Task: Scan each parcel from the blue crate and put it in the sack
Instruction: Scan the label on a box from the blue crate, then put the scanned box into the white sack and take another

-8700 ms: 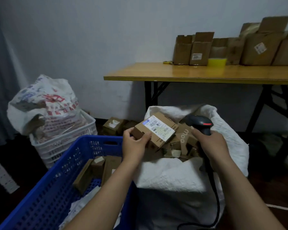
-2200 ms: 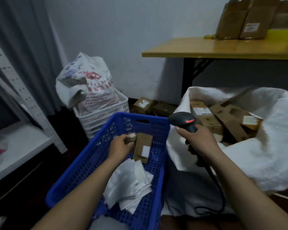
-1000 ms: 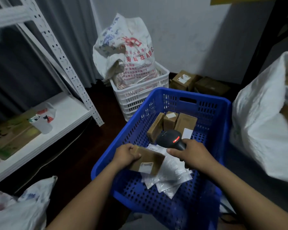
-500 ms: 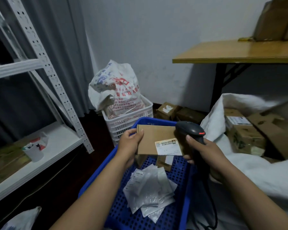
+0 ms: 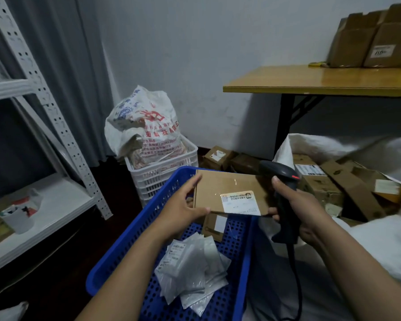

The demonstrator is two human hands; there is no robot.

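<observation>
Since half a second ago the flat brown parcel (image 5: pixel 227 193) has stayed raised over the blue crate (image 5: pixel 134 230), label up, but it now sits a little farther toward the sack, and the scanner (image 5: pixel 281 179) has closed in so that its head overlaps the parcel's far right corner. The left hand (image 5: pixel 183 208) has its grip closed on the parcel's left edge, thumb under the near edge and fingers spread along the side. The right hand (image 5: pixel 301 209) is wrapped shut around the scanner's handle, its thumb up against the head, and a fingertip touches the parcel's near right corner beside the white label (image 5: pixel 240 203). In the crate below lie a smaller brown box (image 5: pixel 214 227) and a loose pile of grey mailer bags (image 5: pixel 192 267). To the right the white sack (image 5: pixel 380 242) stands open with several cardboard parcels inside. Behind the crate a white plastic basket (image 5: pixel 169 174) holds a printed bag (image 5: pixel 144 126). A wooden bench (image 5: pixel 310 81) against the pale wall carries more cartons (image 5: pixel 370 40); a white metal shelf (image 5: pixel 44 212) stands at the left before grey curtains.
</observation>
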